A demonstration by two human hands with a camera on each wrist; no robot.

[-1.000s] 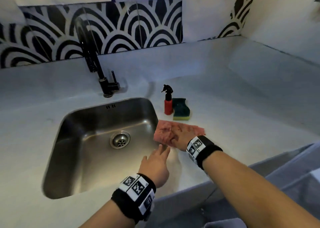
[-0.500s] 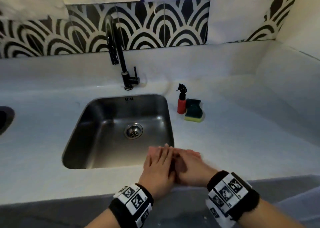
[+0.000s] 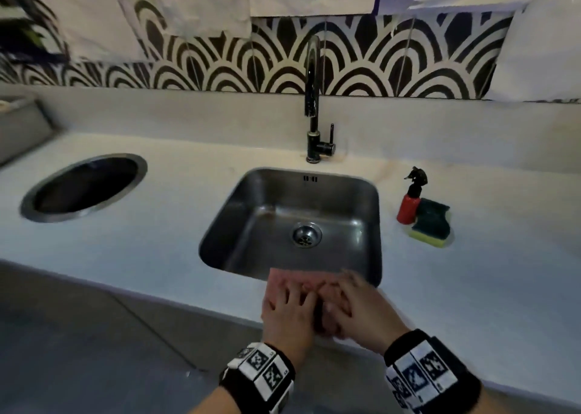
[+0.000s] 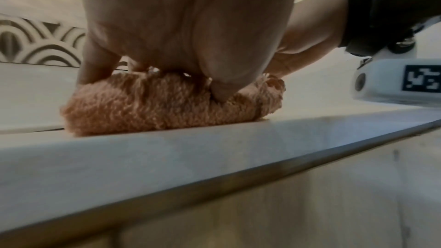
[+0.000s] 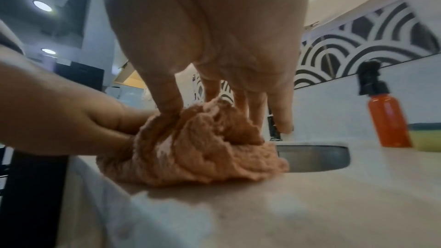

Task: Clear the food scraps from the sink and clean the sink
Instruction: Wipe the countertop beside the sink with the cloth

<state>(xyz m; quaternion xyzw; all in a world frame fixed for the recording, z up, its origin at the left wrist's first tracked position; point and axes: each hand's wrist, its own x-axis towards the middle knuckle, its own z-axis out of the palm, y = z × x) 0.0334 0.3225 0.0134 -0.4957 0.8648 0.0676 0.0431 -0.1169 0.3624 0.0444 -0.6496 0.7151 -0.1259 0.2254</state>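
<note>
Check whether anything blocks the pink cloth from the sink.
Nothing visible does: the pink cloth lies at the sink's front rim, held by the left hand and right hand; the spray bottle stands off to the right.

You are looking down at a stainless steel sink (image 3: 239, 224), rectangular with rounded corners and sitting sunk in the white counter (image 3: 157, 240). A round drain strainer (image 3: 307, 235) is showing mid-basin, and a brownish smear is marking the back slope. A fluffy pink cloth (image 3: 298, 276) is lying bunched on the counter, covering part of the sink's near rim. Your left hand (image 3: 287, 316) and right hand (image 3: 361, 313) are digging into it.
</note>
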